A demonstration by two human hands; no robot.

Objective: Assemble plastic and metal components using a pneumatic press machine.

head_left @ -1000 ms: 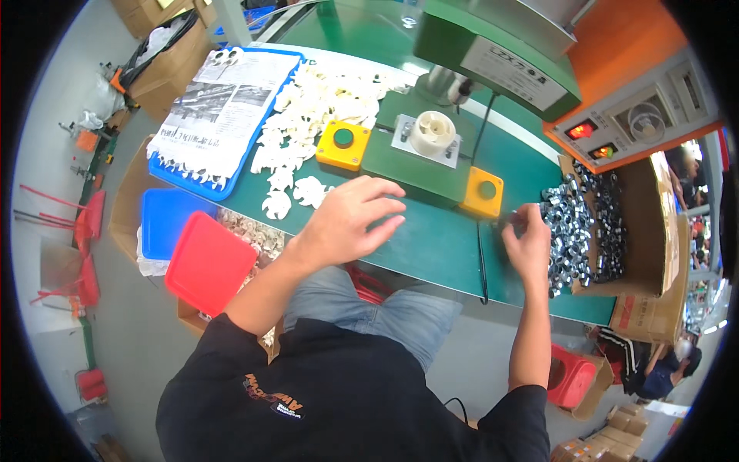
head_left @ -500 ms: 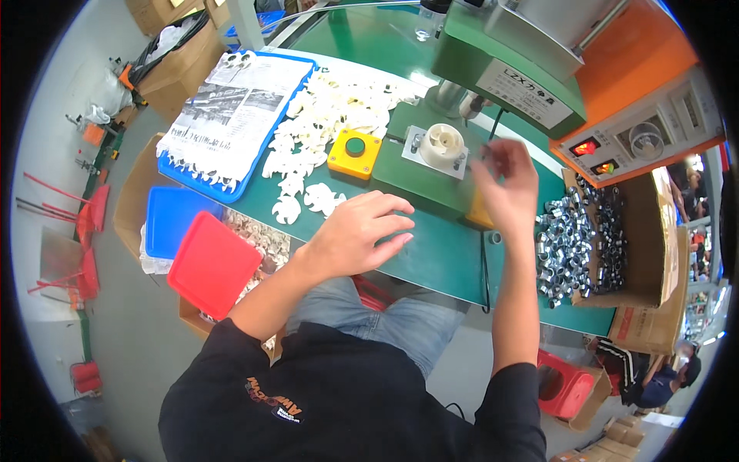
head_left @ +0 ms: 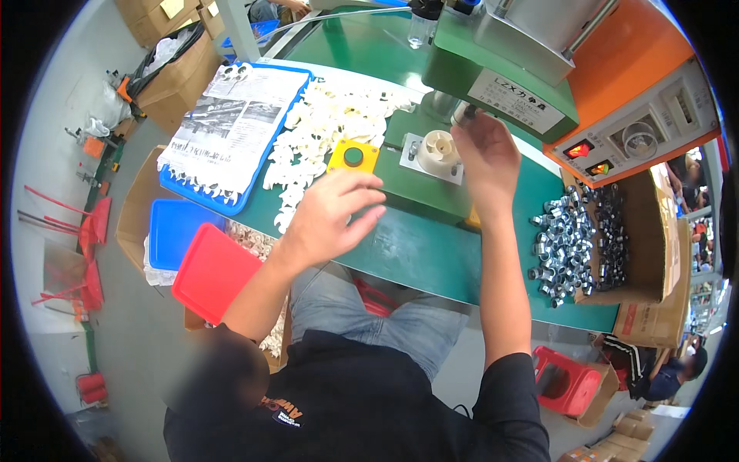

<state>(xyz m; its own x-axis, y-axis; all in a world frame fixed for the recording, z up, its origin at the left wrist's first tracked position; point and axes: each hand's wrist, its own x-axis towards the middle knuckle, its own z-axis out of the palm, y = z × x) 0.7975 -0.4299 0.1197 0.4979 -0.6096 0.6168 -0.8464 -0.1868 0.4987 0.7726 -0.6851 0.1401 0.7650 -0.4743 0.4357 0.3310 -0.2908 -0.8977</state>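
The right hand point(head_left: 493, 154) is higher now, beside the round cream holder point(head_left: 439, 148), upper middle; can't tell its grip. Left hand point(head_left: 323, 217): fingers apart.

Bright light puts pale sheen on the smooth green bench point(head_left: 419, 258) near the green metal press point(head_left: 450, 69); edges bow.

On your left, red dustpans point(head_left: 95, 219) stood by the pale wall point(head_left: 55, 123); a clear bottle point(head_left: 420, 32) stood ahead of you, a red stool point(head_left: 579, 391) at your right.
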